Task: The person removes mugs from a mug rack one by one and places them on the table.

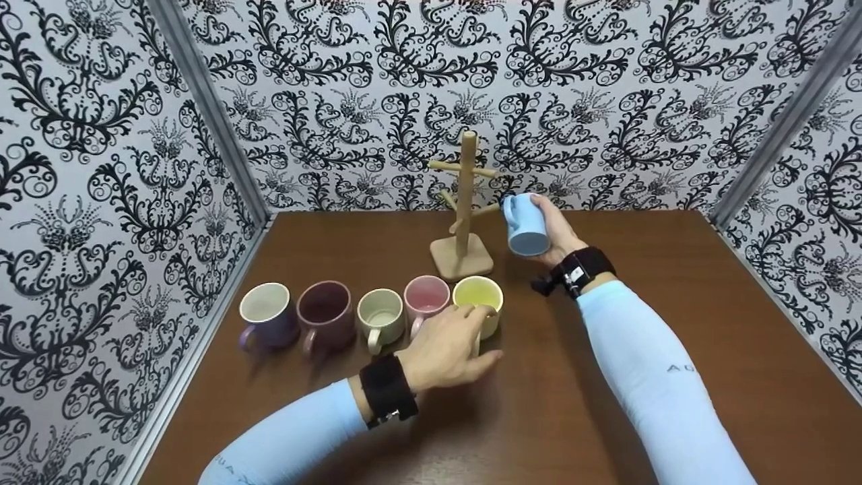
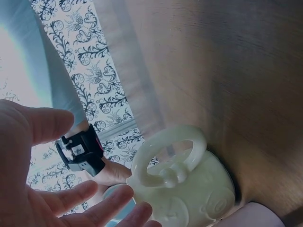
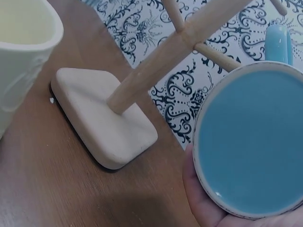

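Note:
My right hand (image 1: 557, 236) grips a light blue mug (image 1: 527, 225) in the air, just right of a wooden mug tree (image 1: 465, 195). The mug's handle points toward a lower peg (image 1: 486, 209); whether the peg enters the handle I cannot tell. In the right wrist view, one round end of the blue mug (image 3: 251, 142) faces the camera and hides part of that peg. Over the pale yellow mug (image 1: 495, 322) hovers my left hand (image 1: 446, 350). Its fingers look extended in the left wrist view, beside the yellow mug's handle (image 2: 147, 158), holding nothing.
Left of the yellow mug, a row holds a pink mug (image 1: 427, 296), a pale green mug (image 1: 381, 316), a maroon mug (image 1: 326, 316) and a purple mug (image 1: 269, 316). All stand upright on the brown table (image 1: 673, 283). Patterned walls (image 1: 431, 67) enclose the back and sides.

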`<state>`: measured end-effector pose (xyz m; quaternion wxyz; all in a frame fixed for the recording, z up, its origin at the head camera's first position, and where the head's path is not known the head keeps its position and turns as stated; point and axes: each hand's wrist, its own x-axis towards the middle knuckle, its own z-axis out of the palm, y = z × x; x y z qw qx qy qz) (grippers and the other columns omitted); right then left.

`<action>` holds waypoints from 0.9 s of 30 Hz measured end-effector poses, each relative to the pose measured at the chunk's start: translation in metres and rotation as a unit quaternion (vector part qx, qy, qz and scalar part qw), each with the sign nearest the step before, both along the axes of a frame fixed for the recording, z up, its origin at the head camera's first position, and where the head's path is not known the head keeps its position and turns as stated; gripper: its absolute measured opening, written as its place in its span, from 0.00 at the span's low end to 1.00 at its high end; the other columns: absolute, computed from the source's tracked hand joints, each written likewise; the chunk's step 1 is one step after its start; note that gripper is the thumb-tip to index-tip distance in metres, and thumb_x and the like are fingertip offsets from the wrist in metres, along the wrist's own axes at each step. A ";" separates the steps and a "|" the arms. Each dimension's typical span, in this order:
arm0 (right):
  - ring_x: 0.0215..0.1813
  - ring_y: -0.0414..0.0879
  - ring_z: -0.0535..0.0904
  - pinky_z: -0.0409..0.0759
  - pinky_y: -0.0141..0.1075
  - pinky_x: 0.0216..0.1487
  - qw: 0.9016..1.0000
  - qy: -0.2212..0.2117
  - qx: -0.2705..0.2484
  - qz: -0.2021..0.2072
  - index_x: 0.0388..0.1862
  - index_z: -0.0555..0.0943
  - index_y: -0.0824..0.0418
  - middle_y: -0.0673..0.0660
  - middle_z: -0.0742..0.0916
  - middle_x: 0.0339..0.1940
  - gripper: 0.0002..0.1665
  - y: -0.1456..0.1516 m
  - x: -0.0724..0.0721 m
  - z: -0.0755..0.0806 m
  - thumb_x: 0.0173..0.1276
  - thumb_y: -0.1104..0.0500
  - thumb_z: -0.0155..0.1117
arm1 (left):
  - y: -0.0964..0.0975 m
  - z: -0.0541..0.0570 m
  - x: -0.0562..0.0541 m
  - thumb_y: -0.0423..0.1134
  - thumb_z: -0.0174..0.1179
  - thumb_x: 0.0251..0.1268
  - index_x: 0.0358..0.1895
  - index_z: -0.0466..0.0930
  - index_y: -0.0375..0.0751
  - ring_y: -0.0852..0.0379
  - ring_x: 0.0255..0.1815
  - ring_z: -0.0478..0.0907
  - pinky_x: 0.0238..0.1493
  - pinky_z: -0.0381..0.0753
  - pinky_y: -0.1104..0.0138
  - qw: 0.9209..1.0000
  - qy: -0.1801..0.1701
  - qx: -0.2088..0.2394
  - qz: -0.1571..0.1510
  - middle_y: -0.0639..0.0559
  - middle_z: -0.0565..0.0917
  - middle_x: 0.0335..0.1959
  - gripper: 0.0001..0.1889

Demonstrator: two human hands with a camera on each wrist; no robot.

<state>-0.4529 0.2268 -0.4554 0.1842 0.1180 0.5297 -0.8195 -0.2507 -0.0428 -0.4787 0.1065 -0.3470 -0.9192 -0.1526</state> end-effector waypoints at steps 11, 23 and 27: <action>0.50 0.47 0.84 0.86 0.41 0.52 0.999 0.032 0.038 -0.011 0.75 0.69 0.48 0.55 0.81 0.56 0.34 -0.002 0.013 0.003 0.81 0.32 0.58 | 0.000 0.004 -0.003 0.62 0.70 0.72 0.61 0.84 0.47 0.49 0.52 0.89 0.49 0.90 0.53 1.000 0.003 0.018 0.012 0.51 0.90 0.48 0.26; 0.42 0.45 0.90 0.91 0.40 0.47 0.995 0.060 0.077 -0.012 0.64 0.74 0.53 0.51 0.90 0.42 0.32 -0.001 0.033 -0.004 0.79 0.34 0.69 | 0.001 0.002 -0.007 0.60 0.73 0.71 0.53 0.88 0.46 0.49 0.47 0.89 0.43 0.90 0.53 0.999 0.024 0.033 0.027 0.51 0.90 0.46 0.22; 0.40 0.45 0.90 0.92 0.40 0.45 0.995 0.072 0.070 -0.011 0.64 0.75 0.54 0.50 0.91 0.40 0.29 -0.002 0.043 -0.007 0.80 0.36 0.69 | 0.001 0.002 -0.009 0.60 0.72 0.72 0.51 0.88 0.45 0.49 0.45 0.89 0.41 0.89 0.53 0.999 0.018 0.034 0.036 0.50 0.88 0.43 0.22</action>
